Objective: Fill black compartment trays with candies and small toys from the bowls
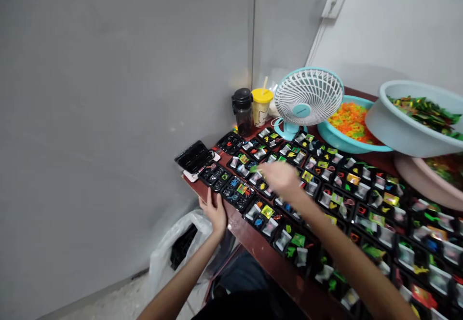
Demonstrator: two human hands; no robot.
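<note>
Behind black trays (237, 193), a white fan (307, 97)

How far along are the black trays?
Done-looking: most black compartment trays hold clear sachets and coloured pieces. In hand: the right hand is over the trays, near a green piece; the left hand rests at a tray's near edge. Left: the teal basin holds loose orange pieces, the pale blue basin green foil pieces. Exact progress can't be told.
</note>
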